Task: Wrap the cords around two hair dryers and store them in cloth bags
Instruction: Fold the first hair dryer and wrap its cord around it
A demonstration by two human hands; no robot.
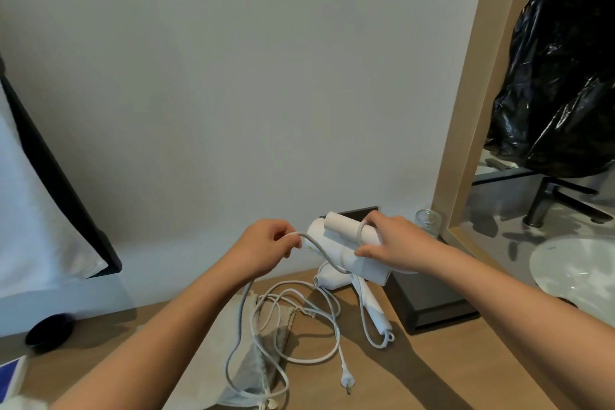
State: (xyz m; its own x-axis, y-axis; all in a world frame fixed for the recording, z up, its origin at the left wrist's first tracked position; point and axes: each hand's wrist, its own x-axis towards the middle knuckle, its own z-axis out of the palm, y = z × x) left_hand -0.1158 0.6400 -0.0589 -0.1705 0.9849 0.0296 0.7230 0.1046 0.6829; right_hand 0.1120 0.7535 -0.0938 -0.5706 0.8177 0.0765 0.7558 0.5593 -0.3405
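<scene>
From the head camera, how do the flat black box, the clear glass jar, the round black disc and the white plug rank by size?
1. flat black rectangular box
2. round black disc and clear glass jar: near alike, and the jar stands farther back, so unranked
3. white two-pin plug, smallest

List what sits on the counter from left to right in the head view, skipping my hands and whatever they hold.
Black round cap → cloth bag → cord plug → black box → white basin.
</scene>
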